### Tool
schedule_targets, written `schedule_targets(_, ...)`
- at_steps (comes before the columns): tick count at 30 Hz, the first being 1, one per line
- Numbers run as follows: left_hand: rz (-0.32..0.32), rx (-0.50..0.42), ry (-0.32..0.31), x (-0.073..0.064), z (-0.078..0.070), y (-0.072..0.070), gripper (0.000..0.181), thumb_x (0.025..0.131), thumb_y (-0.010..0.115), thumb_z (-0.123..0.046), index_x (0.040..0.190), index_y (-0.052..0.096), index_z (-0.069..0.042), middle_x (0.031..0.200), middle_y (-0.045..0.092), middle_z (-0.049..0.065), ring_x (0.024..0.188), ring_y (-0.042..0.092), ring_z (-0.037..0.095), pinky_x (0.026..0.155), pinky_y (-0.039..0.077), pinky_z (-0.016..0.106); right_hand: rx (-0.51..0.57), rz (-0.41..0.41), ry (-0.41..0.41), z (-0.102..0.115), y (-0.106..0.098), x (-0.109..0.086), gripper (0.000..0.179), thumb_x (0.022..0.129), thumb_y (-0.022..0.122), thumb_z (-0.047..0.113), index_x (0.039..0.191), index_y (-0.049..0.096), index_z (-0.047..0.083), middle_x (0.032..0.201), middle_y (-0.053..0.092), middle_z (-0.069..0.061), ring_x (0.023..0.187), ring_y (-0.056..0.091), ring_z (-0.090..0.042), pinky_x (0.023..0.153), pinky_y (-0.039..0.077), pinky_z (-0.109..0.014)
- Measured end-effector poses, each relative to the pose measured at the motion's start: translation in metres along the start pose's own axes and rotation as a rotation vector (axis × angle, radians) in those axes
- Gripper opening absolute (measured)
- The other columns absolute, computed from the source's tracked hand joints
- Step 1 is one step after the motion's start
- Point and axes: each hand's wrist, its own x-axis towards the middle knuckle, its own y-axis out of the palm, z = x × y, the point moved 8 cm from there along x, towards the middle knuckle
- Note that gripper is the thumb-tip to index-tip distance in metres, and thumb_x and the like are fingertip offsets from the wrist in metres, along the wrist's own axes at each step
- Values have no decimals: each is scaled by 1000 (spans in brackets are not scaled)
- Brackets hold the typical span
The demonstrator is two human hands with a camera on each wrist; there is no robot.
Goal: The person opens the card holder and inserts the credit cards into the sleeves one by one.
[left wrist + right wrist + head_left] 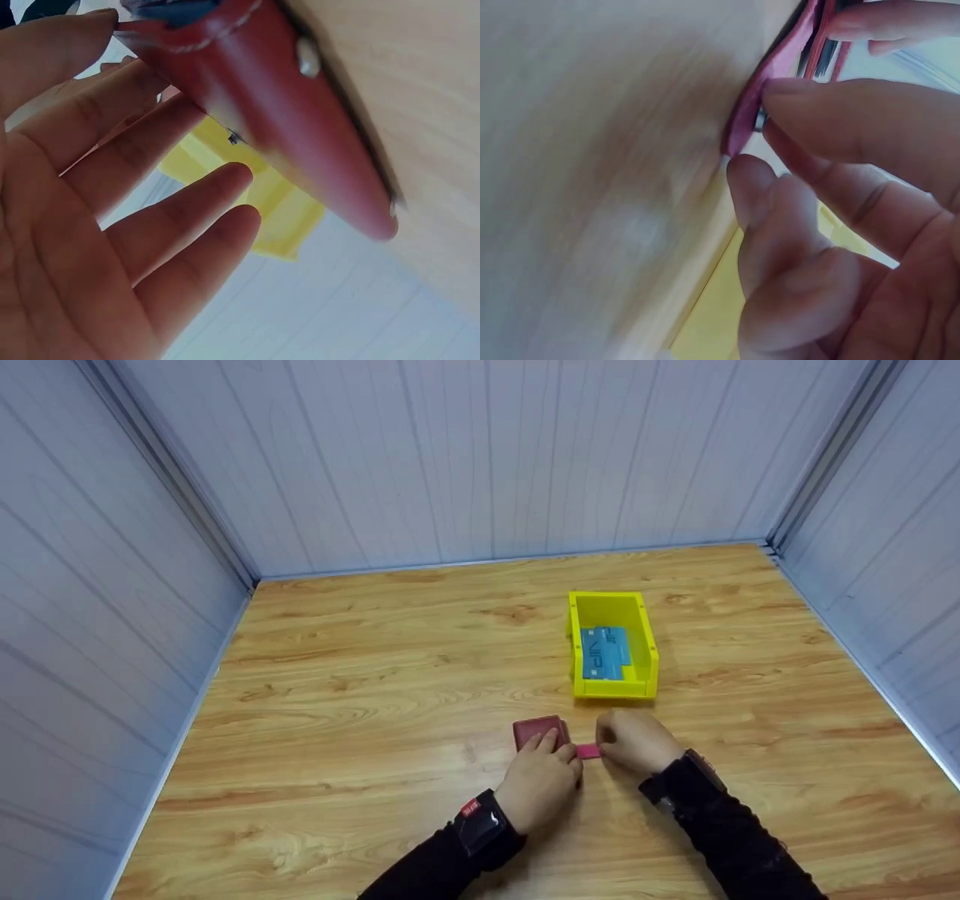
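Note:
A red leather wallet (536, 729) lies flat on the wooden table, white-stitched along its edge in the left wrist view. My left hand (541, 780) holds its near right part, with the thumb at the near edge and fingertips over the top; the two outer fingers stretch out loosely. From the wallet's right side a pink strap (588, 751) sticks out. My right hand (637, 739) pinches the strap's end between thumb and fingers. A small metal snap (760, 120) shows on the strap beside the thumb. Something dark sits inside the wallet's end.
Beyond the hands stands a yellow bin (615, 688) with blue cards (602, 654) in it. White panel walls (450, 465) enclose the table (337, 720) at the back and both sides.

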Motion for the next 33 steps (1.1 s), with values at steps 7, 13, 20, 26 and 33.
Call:
schedule_targets(7,-103,-32,-33,-19,21,-31,27,94,62,-37,111,71,-19,121,67,-1,124,57,25,103,48,39,12,6,2,-1,0,0,9,78,68,5,74,64,12,69,59,2,66,51,-13,61,42,-31)
schedule_targets(13,-87,-72,-148,-43,51,-44,42,90,62,-51,105,70,-13,119,66,6,126,56,31,107,45,43,18,23,29,-2,1,0,10,79,68,5,73,63,13,69,58,2,66,51,-13,62,41,-30)
schedule_targets(20,-116,-86,-279,-65,73,-29,46,86,69,-44,109,71,-4,125,65,13,125,56,35,103,48,41,34,33,49,-3,2,-1,11,80,67,6,73,63,13,69,58,2,67,50,-14,62,41,-30)
schedule_targets(26,-60,-85,-287,-71,78,-6,50,85,71,-42,114,70,-1,126,66,17,124,58,33,102,49,38,24,26,42,-1,1,-2,10,79,67,5,72,63,12,67,55,2,65,49,-13,59,38,-28)
schedule_targets(33,-71,-175,-248,-70,80,8,39,84,74,-32,99,72,4,111,68,16,103,66,29,87,57,34,46,41,61,-2,2,-2,9,79,67,5,73,62,11,68,56,1,65,49,-14,59,39,-28)
